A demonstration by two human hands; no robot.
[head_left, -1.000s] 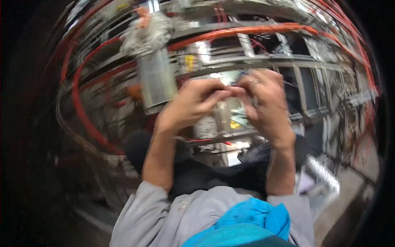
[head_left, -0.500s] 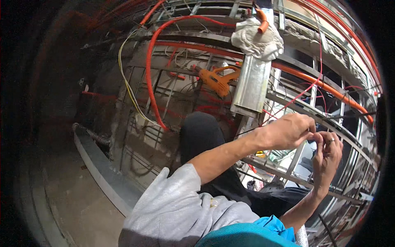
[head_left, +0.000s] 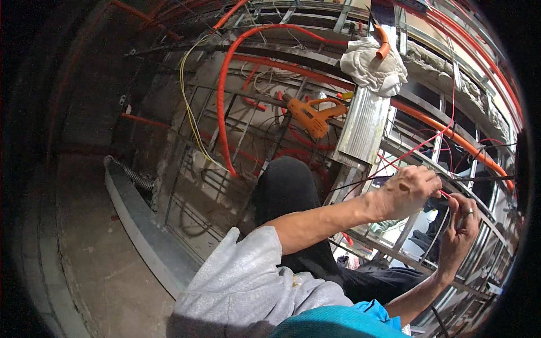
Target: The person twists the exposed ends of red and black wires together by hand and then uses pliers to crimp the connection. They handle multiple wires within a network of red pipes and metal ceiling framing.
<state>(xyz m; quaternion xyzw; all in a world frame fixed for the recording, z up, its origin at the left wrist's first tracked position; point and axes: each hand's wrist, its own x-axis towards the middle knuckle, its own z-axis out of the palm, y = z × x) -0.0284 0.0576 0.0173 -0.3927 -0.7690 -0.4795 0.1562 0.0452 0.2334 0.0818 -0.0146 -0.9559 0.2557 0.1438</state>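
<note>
Pinching a thin red wire (head_left: 445, 194) between 2 hands at a metal stud frame (head_left: 360, 129) | left hand (head_left: 408, 191) closed on it, right hand (head_left: 459, 228) fingers curled around its end | risk, as judged: a hard pull could snap the wire or snag it on nearby orange conduit (head_left: 225, 101).

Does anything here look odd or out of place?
A crumpled white rag is stuffed onto the metal framing up high, and an orange power tool lies wedged among loose wires instead of being put away. Both hands work thin wires.
</note>
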